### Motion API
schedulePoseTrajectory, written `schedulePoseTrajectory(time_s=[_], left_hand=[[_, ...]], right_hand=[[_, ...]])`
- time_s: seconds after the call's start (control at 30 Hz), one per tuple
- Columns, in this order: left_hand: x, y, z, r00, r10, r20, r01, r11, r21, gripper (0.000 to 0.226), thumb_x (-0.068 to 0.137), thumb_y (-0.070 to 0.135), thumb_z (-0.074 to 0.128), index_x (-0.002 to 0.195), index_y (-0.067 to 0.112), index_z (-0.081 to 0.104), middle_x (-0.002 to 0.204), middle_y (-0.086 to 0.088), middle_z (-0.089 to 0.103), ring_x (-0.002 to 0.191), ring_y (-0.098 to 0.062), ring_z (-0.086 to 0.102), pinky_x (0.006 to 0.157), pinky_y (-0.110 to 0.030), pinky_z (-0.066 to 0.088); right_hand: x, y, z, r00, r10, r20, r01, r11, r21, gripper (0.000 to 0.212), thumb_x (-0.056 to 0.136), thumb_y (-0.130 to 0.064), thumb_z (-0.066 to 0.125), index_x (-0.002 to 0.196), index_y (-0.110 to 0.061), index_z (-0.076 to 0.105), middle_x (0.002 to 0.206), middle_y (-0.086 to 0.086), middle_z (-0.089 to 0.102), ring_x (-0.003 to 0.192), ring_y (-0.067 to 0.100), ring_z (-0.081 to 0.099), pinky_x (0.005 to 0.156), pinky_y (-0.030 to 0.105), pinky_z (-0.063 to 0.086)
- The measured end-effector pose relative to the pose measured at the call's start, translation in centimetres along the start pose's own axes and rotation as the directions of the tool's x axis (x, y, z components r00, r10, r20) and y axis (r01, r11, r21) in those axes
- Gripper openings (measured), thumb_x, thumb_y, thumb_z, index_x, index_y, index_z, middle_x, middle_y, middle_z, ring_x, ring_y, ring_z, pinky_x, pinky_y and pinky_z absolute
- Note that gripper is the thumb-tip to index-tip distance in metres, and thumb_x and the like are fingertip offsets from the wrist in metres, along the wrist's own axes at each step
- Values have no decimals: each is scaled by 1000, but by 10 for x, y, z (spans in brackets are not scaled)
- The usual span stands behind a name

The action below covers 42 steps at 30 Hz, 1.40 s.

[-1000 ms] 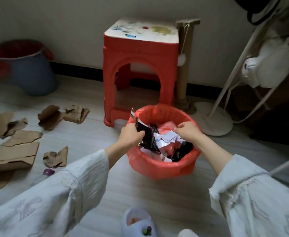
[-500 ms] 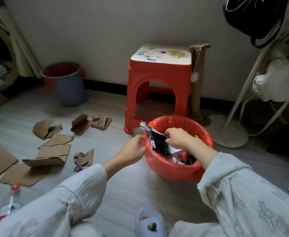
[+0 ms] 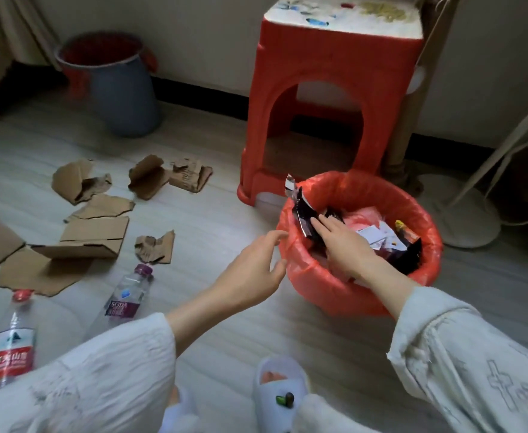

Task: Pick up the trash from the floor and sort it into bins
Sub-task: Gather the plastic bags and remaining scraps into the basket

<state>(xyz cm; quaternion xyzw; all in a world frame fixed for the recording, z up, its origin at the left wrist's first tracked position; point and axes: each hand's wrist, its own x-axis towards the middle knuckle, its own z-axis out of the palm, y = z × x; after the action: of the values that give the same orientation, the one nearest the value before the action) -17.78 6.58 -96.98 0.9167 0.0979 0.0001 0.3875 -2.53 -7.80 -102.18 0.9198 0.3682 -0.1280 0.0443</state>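
Observation:
A red-lined bin (image 3: 425,210) stands on the floor, full of wrappers. My right hand (image 3: 343,245) lies flat inside it, straight fingers pressing a black foil wrapper (image 3: 303,217) that sticks up at the left rim. My left hand (image 3: 253,276) hovers open just outside the bin's left edge, holding nothing. Torn cardboard pieces (image 3: 94,232) lie scattered on the floor to the left. Two plastic bottles lie nearer me: one with a purple cap (image 3: 128,295) and one with a red label (image 3: 9,348).
A blue bin with a red liner (image 3: 112,79) stands by the far wall at left. A red plastic stool (image 3: 328,98) is behind the red bin. A white stand base (image 3: 462,214) sits to the right. My slippered foot (image 3: 278,392) is at the bottom.
My left hand let go of the black wrapper and drew back out of the bin. My right hand opened and flattened onto the wrapper. The view swung left, bringing the bottles into sight.

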Motion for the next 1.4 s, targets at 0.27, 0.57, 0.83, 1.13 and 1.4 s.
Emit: schedulePoseTrajectory(time_s=[0.27, 0.57, 0.83, 1.13, 1.4], left_hand=[[2, -1, 6, 997, 29, 76, -37, 995, 97, 43, 94, 22, 46, 136, 23, 37, 136, 0, 44, 122, -14, 44, 99, -29, 38], [-17, 2, -28, 965, -93, 245, 34, 972, 234, 45, 96, 26, 46, 139, 21, 34, 143, -1, 38, 130, -14, 37, 98, -18, 27], [-104, 1, -119, 947, -321, 6, 313, 928, 203, 39, 95, 30, 48, 133, 22, 43, 131, -3, 54, 113, -16, 55, 98, -34, 45], [-189, -42, -164, 867, -438, -240, 463, 885, 57, 29, 95, 24, 48, 121, 16, 58, 120, -5, 62, 95, -10, 53, 81, -22, 42], [-226, -138, -143, 762, -629, -155, 628, 776, -65, 29, 92, 21, 52, 119, 13, 58, 121, -8, 61, 105, -19, 58, 89, -27, 45]], right_hand=[[-23, 43, 5, 993, 84, 82, -57, 956, -288, 52, 91, -21, 36, 143, -24, 35, 138, 14, 48, 123, 32, 49, 96, 46, 44], [-40, 16, -35, 993, 99, 58, -103, 993, 66, 49, 95, -23, 32, 143, -17, 32, 155, 6, 21, 143, 23, 16, 115, 47, 17], [-66, -131, -72, 957, -270, -108, 290, 911, 292, 49, 94, -17, 36, 143, -19, 33, 148, 5, 38, 132, 24, 39, 107, 37, 35], [-88, -284, -92, 830, -546, -113, 555, 789, 264, 42, 95, -20, 40, 137, -23, 41, 129, 9, 57, 111, 27, 56, 87, 38, 50], [-65, -317, -40, 857, -506, 99, 469, 845, 258, 35, 96, -22, 37, 129, -14, 46, 123, 14, 59, 112, 34, 53, 91, 41, 46]])
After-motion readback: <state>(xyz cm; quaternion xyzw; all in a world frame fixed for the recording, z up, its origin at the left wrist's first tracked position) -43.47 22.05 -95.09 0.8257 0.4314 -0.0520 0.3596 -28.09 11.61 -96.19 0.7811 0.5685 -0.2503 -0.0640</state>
